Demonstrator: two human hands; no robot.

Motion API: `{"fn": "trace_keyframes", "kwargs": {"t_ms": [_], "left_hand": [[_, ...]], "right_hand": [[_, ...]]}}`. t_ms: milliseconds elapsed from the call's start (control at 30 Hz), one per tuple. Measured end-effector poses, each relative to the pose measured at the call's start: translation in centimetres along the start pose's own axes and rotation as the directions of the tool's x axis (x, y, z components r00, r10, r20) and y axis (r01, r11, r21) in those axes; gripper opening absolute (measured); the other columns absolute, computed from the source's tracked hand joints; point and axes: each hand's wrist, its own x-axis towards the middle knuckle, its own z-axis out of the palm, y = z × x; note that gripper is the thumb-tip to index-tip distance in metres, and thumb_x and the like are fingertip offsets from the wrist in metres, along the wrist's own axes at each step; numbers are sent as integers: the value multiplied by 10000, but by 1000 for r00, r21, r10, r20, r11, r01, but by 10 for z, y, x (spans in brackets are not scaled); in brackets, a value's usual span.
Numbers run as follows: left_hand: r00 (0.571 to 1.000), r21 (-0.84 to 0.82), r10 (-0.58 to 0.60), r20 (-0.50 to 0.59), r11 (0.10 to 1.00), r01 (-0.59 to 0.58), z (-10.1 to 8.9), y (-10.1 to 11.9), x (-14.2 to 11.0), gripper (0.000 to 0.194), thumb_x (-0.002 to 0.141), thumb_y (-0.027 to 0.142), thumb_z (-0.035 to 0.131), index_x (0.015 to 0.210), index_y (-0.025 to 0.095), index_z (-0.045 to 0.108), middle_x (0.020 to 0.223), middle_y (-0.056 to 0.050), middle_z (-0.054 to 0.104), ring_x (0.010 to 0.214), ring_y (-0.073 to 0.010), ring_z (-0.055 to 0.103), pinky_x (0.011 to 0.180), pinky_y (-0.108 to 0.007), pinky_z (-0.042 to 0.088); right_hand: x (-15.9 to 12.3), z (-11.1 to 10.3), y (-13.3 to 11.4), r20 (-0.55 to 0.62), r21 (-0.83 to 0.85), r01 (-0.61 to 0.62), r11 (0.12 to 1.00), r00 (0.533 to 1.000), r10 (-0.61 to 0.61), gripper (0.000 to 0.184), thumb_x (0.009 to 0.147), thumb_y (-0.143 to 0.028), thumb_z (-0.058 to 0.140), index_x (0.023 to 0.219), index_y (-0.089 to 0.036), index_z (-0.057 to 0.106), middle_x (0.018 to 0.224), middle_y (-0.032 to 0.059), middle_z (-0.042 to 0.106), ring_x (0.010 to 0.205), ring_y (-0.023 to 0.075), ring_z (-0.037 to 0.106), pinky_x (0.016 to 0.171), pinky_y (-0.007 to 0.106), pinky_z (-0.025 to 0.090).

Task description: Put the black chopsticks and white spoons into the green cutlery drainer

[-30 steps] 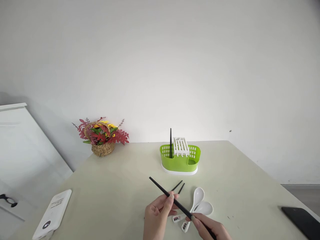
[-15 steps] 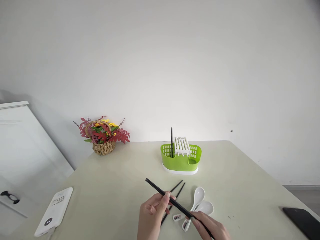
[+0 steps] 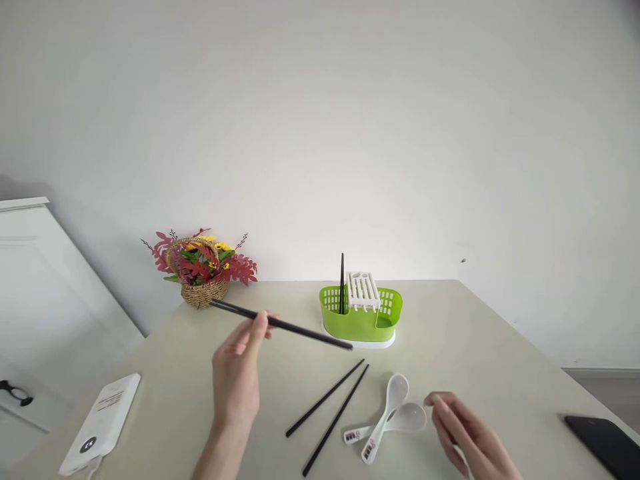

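Head view: left hand (image 3: 237, 377) is pinching a pair of black chopsticks (image 3: 300, 329) above the table (image 3: 460, 347), long axis slanting from up-left by the flower basket (image 3: 203, 293) to down-right by the green caddy (image 3: 355, 328). Right hand (image 3: 467, 430)'s free, loosely curled near the spoons (image 3: 398, 389).

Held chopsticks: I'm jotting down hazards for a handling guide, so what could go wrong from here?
The left hand alone pinches the black chopsticks, so they might slip apart or twist.
Their thin ends overlap the flower basket in this view; depth is unclear, but if they are close, they could brush it.
The right hand is beside the crossed white spoons, so a careless sweep might knock them askew.
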Motion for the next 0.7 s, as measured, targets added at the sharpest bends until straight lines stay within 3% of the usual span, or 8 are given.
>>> {"fn": "trace_keyframes", "kwargs": {"t_ms": [100, 167, 333, 467, 700], "left_hand": [[985, -24, 139, -100, 990, -142, 21, 15, 31, 411, 812, 545, 785, 1032, 198, 804, 1059, -79, 797, 961, -207, 709, 845, -286, 555], [972, -10, 219, -83, 975, -220, 42, 20, 49, 413, 818, 531, 781, 1035, 180, 806, 1035, -92, 806, 981, -226, 732, 840, -294, 572], [909, 110, 345, 233, 920, -377, 97, -3, 87, 405, 882, 538, 697, 1013, 170, 802, 1003, -98, 820, 950, -236, 765, 887, -320, 591], [846, 384, 258, 466, 803, -456, 131, -35, 104, 370, 934, 543, 625, 967, 222, 807, 1009, -60, 824, 960, -220, 763, 863, -295, 577], [823, 531, 61, 564, 737, -419, 159, -66, 117, 283, 868, 520, 736, 832, 250, 813, 887, -35, 828, 868, -217, 773, 737, -293, 553]], "right_hand": [[17, -21, 15, -96, 51, -79, 996, 992, 83, 527, 854, -740, 600, 1027, -244, 640, 652, -71, 358, 555, 120, 330, 490, 228, 318], [25, -31, 27, -144, 58, -122, 991, 981, 129, 548, 815, -741, 638, 1031, -238, 640, 664, -64, 403, 557, 126, 365, 484, 236, 333], [33, -37, 53, -142, 34, -163, 986, 976, 166, 564, 817, -740, 629, 1066, -234, 641, 663, -64, 438, 570, 132, 399, 506, 239, 368], [33, -30, 58, -122, -76, -75, 994, 990, 66, 520, 843, -718, 613, 988, -221, 661, 661, -59, 418, 590, 134, 376, 524, 246, 352], [36, -32, 51, -55, -213, -19, 977, 998, 7, 463, 882, -681, 573, 873, -225, 650, 653, -59, 379, 598, 144, 378, 552, 253, 365]]}}
